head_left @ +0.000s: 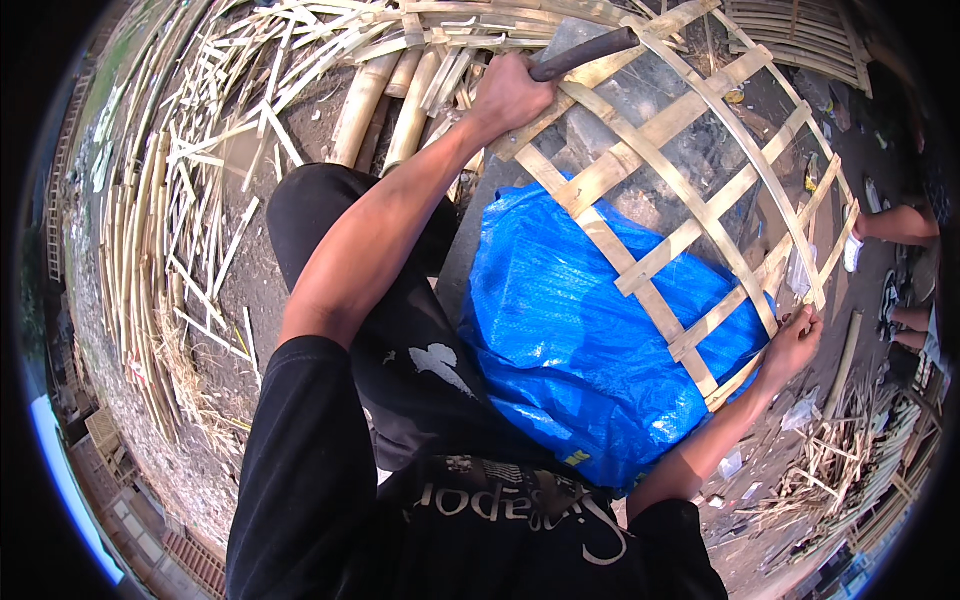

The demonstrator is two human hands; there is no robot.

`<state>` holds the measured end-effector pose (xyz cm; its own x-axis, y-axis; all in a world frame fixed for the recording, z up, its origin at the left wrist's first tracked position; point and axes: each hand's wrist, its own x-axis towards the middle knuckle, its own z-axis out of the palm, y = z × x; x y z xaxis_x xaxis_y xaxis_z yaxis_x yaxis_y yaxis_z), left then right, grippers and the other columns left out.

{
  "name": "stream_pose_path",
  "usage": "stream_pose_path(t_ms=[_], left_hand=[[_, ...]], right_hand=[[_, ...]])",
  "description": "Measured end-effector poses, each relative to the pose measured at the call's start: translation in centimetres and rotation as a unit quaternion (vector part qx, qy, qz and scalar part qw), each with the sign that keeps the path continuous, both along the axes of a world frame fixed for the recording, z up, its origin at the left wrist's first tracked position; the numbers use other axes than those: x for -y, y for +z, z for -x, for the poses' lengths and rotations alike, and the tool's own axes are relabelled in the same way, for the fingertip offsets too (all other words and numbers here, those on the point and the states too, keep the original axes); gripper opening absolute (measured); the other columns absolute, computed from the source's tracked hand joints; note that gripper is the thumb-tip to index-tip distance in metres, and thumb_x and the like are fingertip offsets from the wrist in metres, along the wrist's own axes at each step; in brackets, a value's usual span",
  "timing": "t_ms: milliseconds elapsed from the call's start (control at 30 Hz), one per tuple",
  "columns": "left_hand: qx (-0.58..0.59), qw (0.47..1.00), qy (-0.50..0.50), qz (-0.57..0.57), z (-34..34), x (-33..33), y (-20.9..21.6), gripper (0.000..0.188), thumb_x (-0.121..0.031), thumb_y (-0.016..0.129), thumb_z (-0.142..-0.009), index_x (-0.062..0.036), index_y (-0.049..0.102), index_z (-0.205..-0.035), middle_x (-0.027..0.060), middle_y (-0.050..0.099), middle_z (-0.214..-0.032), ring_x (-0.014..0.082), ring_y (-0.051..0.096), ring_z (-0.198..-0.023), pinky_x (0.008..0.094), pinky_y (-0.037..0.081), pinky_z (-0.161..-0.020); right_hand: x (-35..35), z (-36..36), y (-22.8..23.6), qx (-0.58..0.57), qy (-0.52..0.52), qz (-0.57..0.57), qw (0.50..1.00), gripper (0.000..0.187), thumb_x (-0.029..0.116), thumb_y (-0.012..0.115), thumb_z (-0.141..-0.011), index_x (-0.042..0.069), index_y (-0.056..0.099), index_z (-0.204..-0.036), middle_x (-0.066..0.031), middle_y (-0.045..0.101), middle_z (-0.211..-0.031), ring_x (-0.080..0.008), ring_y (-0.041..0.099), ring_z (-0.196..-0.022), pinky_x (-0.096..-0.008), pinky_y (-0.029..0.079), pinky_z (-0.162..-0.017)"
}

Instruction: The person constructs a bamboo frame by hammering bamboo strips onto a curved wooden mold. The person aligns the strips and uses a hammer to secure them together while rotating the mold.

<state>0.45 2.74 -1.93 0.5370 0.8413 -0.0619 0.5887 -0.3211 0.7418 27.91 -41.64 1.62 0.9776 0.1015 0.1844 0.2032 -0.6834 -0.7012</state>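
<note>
Right grip (795, 345): my fingers are closed on the lower right edge of a bamboo lattice (703, 217), the largest piece, whose flat strips cross to leave open gaps and extend away from me toward the upper right. Beneath its nearer part, a crumpled blue sheet (550, 300) spreads beside my black-trousered legs (430, 362). Thick bamboo poles (365, 105) lie beyond them, and thin split strips (236, 248) are scattered to my left. Finally, a dark rod (590, 52) is clasped in my left grip (515, 95), at the lattice's upper left; its free end points right.
</note>
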Motion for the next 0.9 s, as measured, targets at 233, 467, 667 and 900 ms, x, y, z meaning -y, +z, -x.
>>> stream_pose_path(t_ms=[233, 467, 667, 900], left_hand=[[0.007, 0.998, -0.057, -0.023, -1.4, -2.5, 0.4, 0.068, -0.061, 0.064, -0.09, 0.003, 0.07, -0.07, 0.0158, 0.064, -0.06, 0.0287, 0.066, -0.061, 0.0439, 0.05, -0.065], [-0.011, 0.993, -0.103, -0.061, -3.5, -4.2, -0.4, 0.067, -0.062, 0.067, -0.088, 0.0035, 0.072, -0.075, 0.0176, 0.066, -0.064, 0.0282, 0.067, -0.066, 0.0436, 0.051, -0.069], [0.03, 0.997, -0.064, -0.036, -3.9, -3.7, -1.0, 0.054, -0.054, 0.071, -0.081, 0.0001, 0.076, -0.085, 0.0259, 0.072, -0.082, 0.0394, 0.071, -0.082, 0.0464, 0.055, -0.08], [0.0, 0.996, -0.07, 0.062, -2.3, -3.7, -0.2, 0.074, -0.071, 0.073, -0.075, 0.0034, 0.075, -0.077, 0.0174, 0.069, -0.071, 0.0288, 0.069, -0.071, 0.0422, 0.052, -0.073]], right_hand=[[0.3, 6.2, 0.4, 0.024, -0.085, -0.113, 0.99, 0.043, 0.041, 0.055, -0.105, -0.002, 0.057, -0.107, -0.0098, 0.061, -0.09, -0.0182, 0.056, -0.076, -0.0336, 0.046, -0.07], [0.1, 9.8, 0.3, 0.044, -0.105, -0.144, 0.983, 0.043, 0.041, 0.051, -0.107, -0.002, 0.054, -0.109, -0.0119, 0.059, -0.089, -0.0173, 0.053, -0.078, -0.0328, 0.047, -0.069], [1.0, 9.3, -0.1, 0.06, -0.096, -0.075, 0.991, 0.047, 0.043, 0.049, -0.108, -0.004, 0.052, -0.104, -0.0122, 0.058, -0.086, -0.016, 0.052, -0.07, -0.0326, 0.045, -0.062], [-0.2, 10.6, 0.4, 0.069, -0.111, -0.03, 0.991, 0.05, 0.044, 0.047, -0.109, -0.005, 0.053, -0.101, -0.0138, 0.056, -0.086, -0.0193, 0.05, -0.07, -0.035, 0.045, -0.064]])
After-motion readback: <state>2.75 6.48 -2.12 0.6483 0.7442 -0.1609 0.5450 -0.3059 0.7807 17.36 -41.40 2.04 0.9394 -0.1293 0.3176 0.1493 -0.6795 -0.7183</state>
